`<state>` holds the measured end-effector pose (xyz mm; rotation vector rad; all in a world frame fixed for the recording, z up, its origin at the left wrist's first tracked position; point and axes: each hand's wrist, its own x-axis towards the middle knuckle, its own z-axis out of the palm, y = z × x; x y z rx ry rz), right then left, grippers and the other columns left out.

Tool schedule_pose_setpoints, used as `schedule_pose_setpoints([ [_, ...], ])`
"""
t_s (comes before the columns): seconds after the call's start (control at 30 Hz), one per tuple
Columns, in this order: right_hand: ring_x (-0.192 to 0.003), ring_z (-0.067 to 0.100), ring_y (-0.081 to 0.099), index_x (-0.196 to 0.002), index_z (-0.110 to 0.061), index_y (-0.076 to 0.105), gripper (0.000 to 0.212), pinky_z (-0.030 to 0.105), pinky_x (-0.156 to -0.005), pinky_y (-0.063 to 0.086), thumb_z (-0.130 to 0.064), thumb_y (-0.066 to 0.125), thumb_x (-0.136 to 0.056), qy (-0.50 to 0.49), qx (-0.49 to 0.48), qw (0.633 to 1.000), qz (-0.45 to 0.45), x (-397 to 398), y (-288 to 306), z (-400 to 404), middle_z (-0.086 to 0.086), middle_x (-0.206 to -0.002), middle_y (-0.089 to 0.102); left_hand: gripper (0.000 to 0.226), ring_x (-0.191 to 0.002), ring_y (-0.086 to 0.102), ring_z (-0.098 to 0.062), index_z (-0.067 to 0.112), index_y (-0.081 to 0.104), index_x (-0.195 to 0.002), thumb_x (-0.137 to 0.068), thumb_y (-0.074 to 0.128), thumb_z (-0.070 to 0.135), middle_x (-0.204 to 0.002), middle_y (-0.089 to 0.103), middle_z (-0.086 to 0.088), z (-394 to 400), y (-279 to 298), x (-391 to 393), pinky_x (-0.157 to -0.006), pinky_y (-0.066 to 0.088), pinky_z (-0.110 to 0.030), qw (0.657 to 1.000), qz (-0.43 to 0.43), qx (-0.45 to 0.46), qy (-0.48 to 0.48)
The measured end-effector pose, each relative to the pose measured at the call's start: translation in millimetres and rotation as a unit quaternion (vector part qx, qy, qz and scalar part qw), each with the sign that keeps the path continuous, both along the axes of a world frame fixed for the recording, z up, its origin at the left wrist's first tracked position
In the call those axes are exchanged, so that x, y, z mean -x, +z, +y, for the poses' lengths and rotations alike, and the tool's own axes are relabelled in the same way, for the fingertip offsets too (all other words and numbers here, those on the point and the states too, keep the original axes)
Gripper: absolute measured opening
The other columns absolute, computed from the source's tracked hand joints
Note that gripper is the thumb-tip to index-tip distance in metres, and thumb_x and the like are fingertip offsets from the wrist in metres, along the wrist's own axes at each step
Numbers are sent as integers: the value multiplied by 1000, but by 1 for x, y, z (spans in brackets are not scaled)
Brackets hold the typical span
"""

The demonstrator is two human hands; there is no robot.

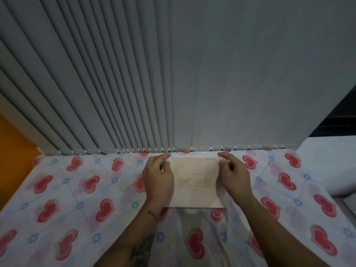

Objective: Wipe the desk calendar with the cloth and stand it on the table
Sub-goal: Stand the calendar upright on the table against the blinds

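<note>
Both hands pinch the pale pink card desk calendar at its white wire-bound top corners, left hand, right hand; it seems upright on the heart-print tablecloth, just before the grey slatted blinds.

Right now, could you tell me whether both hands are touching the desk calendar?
Touching: the head view shows the left hand and right hand pinching the desk calendar by its top corners.

Matt card desk calendar; printed cloth table cover; fabric blinds.
</note>
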<state>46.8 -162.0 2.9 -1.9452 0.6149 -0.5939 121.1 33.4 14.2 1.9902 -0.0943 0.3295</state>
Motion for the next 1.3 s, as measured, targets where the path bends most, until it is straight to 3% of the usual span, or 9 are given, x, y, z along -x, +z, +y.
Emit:
schedule_pose_setpoints([
  [0.1,-95,3,61,-116,-25,67,25,15,-78,44,-23,56,-93,13,-8,1000,-17,-23,12,-12,-11,-109,67,27,-91,54,-3,20,75,-106,-89,61,4,-103,63,10,-8,9,-28,-77,32,6,999,-28,-14,-12],
  [0.3,-92,11,64,-112,-22,67,24,32,-81,53,-29,57,-91,41,28,999,-22,-71,23,-28,-6,-103,70,28,-97,60,-15,17,75,-104,-88,59,1,-110,66,1,-21,6,-73,-76,35,5,1000,-17,-1,-9],
  [0.37,-92,13,64,-112,-22,66,24,32,-80,53,-30,59,-91,53,31,998,-17,-79,17,-31,-5,-102,70,28,-100,60,-16,19,74,-106,-89,58,3,-112,65,1,-22,-1,-77,-79,40,-2,1000,-2,-8,-8],
  [0.5,-89,9,63,-112,-26,60,22,20,-66,52,-35,59,-92,77,11,997,22,-83,-3,-34,-11,-99,66,31,-99,60,-17,23,73,-107,-87,60,3,-108,61,8,-23,-17,-79,-88,54,-31,999,2,-36,-30],
  [0.67,-83,-4,61,-116,-34,54,29,8,-56,48,-29,64,-89,88,0,996,24,-80,-9,-34,-24,-97,60,32,-104,56,-16,31,68,-109,-89,60,7,-112,53,13,-24,-20,-79,-90,56,-42,998,15,-42,-40],
  [0.87,-97,10,58,-135,-32,44,48,8,-66,47,-26,63,-91,115,10,991,61,-81,-10,-40,-11,-115,58,37,-112,52,-16,33,64,-116,-91,56,7,-117,45,13,-25,-23,-74,-96,53,-41,997,31,-50,-43],
  [1.03,-104,19,61,-141,-32,38,57,39,-92,54,-23,63,-91,127,-1,987,95,-80,-5,-49,0,-123,62,41,-106,49,-12,38,59,-124,-93,54,11,-114,37,17,-23,-28,-75,-90,54,-29,995,47,-65,-54],
  [1.2,-113,24,57,-145,-38,31,64,42,-95,51,-27,64,-91,125,3,986,106,-74,8,-52,7,-131,56,41,-111,50,-14,35,52,-130,-95,54,14,-120,37,14,-17,-20,-71,-91,56,-32,991,58,-107,-60],
  [1.3,-126,34,49,-147,-36,29,65,53,-99,48,-27,63,-92,120,24,986,116,-70,10,-50,8,-146,44,42,-115,53,-18,32,49,-134,-95,54,15,-129,41,8,-9,-14,-62,-76,49,-14,988,55,-133,-48],
])
